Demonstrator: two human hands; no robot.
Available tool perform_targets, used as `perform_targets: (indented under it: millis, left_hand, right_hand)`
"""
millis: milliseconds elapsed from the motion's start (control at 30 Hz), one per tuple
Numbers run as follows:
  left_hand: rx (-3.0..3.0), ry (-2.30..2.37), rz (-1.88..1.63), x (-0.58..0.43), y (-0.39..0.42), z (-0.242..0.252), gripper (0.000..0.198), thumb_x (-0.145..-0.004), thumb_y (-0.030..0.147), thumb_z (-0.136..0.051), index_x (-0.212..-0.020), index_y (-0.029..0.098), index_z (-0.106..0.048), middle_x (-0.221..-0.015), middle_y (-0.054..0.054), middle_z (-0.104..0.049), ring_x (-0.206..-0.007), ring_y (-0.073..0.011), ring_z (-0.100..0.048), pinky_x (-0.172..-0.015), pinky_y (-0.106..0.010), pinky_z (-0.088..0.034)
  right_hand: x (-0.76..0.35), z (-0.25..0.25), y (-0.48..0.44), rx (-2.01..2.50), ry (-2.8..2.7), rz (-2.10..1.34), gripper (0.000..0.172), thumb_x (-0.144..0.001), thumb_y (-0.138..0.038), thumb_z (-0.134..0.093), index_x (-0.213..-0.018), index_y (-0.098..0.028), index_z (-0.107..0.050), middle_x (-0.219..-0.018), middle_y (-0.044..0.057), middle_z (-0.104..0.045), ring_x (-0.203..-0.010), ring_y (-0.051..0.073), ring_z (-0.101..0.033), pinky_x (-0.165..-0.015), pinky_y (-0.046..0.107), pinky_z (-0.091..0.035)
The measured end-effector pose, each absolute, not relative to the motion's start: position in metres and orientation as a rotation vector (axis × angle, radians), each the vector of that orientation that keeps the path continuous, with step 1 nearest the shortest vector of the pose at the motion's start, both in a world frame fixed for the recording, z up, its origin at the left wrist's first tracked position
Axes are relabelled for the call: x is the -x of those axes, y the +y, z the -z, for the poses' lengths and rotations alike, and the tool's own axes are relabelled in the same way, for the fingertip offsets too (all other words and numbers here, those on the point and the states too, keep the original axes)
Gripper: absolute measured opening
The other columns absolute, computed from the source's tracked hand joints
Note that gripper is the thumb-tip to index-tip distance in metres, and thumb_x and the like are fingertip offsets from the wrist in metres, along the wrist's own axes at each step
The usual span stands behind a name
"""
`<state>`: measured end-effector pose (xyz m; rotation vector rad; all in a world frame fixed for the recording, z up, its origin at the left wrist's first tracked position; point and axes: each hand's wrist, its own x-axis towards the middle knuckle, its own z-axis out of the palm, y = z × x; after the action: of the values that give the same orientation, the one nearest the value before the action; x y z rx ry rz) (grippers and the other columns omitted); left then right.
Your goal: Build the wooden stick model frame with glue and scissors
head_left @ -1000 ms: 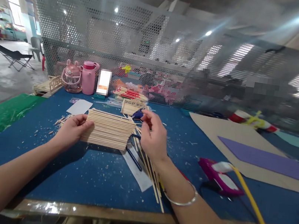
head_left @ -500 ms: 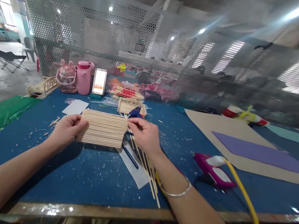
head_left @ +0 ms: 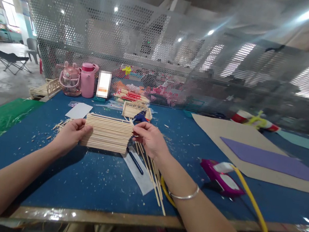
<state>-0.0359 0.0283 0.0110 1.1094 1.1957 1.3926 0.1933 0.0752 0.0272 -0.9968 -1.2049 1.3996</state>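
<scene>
A panel of thin wooden sticks, laid side by side in rows, is held up over the blue tabletop. My left hand pinches its left edge, thumb in front. At the upper right corner, my right hand is closed with thumb and fingertips on the panel's edge. Loose wooden sticks lie below my right hand. Beside them a dark blue pen rests on a white sheet of paper. Behind the panel sits a dark blue tool, partly hidden, whose kind I cannot make out.
A magenta device with a yellow cord stands at right, near a purple sheet on brown board. Pink bottles, a lit phone and small wooden frames line the back, before a perforated screen. Wood scraps lie at left.
The panel has tipped slightly, so a strip along its top edge now shows. Both hands keep their grip on it. The whole view has shifted a little.
</scene>
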Motion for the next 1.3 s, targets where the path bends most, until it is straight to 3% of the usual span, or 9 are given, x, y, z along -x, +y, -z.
perform_targets:
  millis: [233, 567, 700, 933, 1167, 1300]
  left_hand:
    - [-1.228, 1.173, -1.531, 0.042, 0.031, -0.007, 0.038, -0.057, 0.047, -0.072, -0.078, 0.017, -0.062, -0.074, -0.002, -0.067, -0.069, -0.015, -0.058, -0.064, -0.024, -0.044]
    - [-1.177, 0.941, -1.579, 0.041, 0.03, 0.0, 0.029, -0.069, 0.037, -0.067, -0.09, 0.018, -0.06, -0.091, -0.003, -0.066, -0.083, -0.0154, -0.059, -0.076, -0.026, -0.045]
    - [-1.11, 0.878, -1.576, 0.037, 0.028, -0.002, 0.033, -0.072, 0.04, -0.064, -0.097, 0.019, -0.059, -0.091, -0.003, -0.066, -0.081, -0.0168, -0.06, -0.073, -0.029, -0.047]
    - [-1.092, 1.009, -1.668, 0.038, 0.028, -0.003, 0.028, -0.071, 0.043, -0.063, -0.079, 0.016, -0.057, -0.079, -0.001, -0.065, -0.072, -0.0136, -0.058, -0.067, -0.025, -0.045]
    - [-1.086, 1.007, -1.545, 0.038, 0.031, 0.0, 0.036, -0.068, 0.042, -0.066, -0.09, 0.016, -0.056, -0.086, -0.004, -0.066, -0.076, -0.0161, -0.061, -0.073, -0.03, -0.047]
    - [-1.037, 1.023, -1.513, 0.038, 0.032, 0.001, 0.035, -0.065, 0.042, -0.068, -0.085, 0.016, -0.056, -0.082, -0.003, -0.067, -0.073, -0.0157, -0.062, -0.071, -0.03, -0.048]
  right_hand:
    - [-0.192, -0.024, 0.075, 0.793, -1.29, -1.271, 0.031, -0.051, -0.024, -0.076, -0.074, -0.019, -0.056, -0.067, -0.006, -0.057, -0.063, 0.007, -0.053, -0.064, 0.024, -0.045]
    - [-0.189, -0.021, 0.078, 0.803, -1.351, -1.176, 0.031, -0.05, -0.022, -0.075, -0.073, -0.019, -0.055, -0.068, -0.005, -0.056, -0.065, 0.008, -0.052, -0.067, 0.025, -0.044]
    - [-0.189, -0.018, 0.08, 0.791, -1.332, -1.188, 0.031, -0.051, -0.023, -0.076, -0.074, -0.019, -0.055, -0.068, -0.006, -0.055, -0.064, 0.008, -0.052, -0.066, 0.024, -0.044]
    - [-0.187, -0.019, 0.077, 0.789, -1.39, -1.201, 0.033, -0.053, -0.026, -0.076, -0.076, -0.019, -0.054, -0.07, -0.005, -0.056, -0.065, 0.008, -0.052, -0.066, 0.025, -0.046]
    - [-0.191, -0.027, 0.077, 0.903, -1.432, -1.168, 0.038, -0.056, -0.03, -0.072, -0.083, -0.021, -0.046, -0.07, -0.005, -0.055, -0.062, 0.01, -0.055, -0.061, 0.026, -0.048]
    - [-0.21, -0.038, 0.082, 1.201, -1.705, -0.787, 0.019, -0.071, -0.034, -0.055, -0.08, -0.021, -0.045, -0.065, -0.003, -0.055, -0.057, 0.012, -0.054, -0.054, 0.026, -0.043]
